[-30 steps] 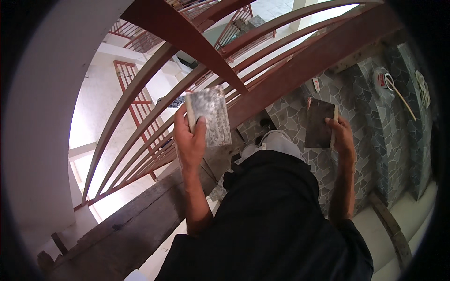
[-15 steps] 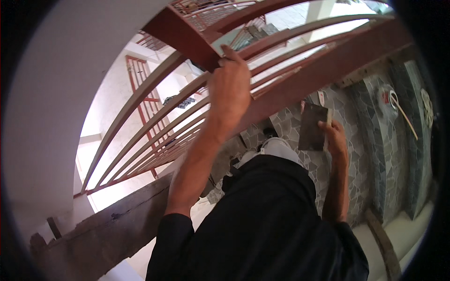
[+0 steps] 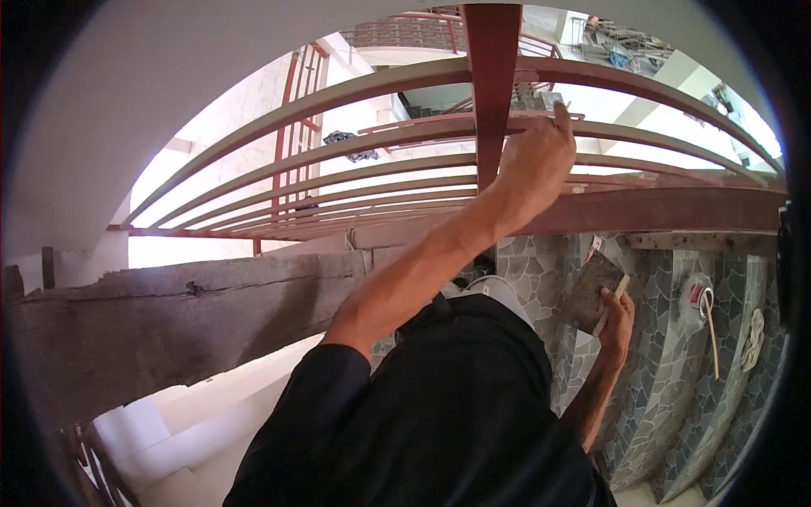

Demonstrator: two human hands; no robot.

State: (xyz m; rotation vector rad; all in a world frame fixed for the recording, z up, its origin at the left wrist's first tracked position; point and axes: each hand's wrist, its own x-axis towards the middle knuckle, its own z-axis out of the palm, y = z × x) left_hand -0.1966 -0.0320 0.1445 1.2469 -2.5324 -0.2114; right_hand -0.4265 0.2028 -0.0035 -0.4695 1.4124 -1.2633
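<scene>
Left hand: I see my left hand (image 3: pixel 534 160) raised high against the red-brown railing (image 3: pixel 422 127), just right of its upright red post (image 3: pixel 492 93).
Left grip: the fingers are curled and pressed together over a small pale grey piece (image 3: pixel 553 100), of which only a corner shows above the fingertips; I read it as pinched against a curved bar, but I cannot tell how much of it the hand covers.
Right hand: my right hand (image 3: pixel 615 317) sits low, down by the patterned stone floor (image 3: pixel 667 363).
Right grip: its fingers are closed around the lower edge of a dark grey abrasive sheet (image 3: pixel 591 291), thumb over the front, with a thin pale strip beside the sheet at the fingertips.
Sheet position: it stands tilted, held clear of the floor, well below and to the right of the raised hand.
Railing: several curved bars run left to right, with a thick brown beam (image 3: pixel 676 211) under them.
Nearby: a rough weathered wooden plank (image 3: pixel 169 321) crosses the left side; a white round fitting (image 3: pixel 697 296) with a pale cord lies on the floor to the right of the sheet.
Body: my dark sleeve and clothing fill the lower middle.
</scene>
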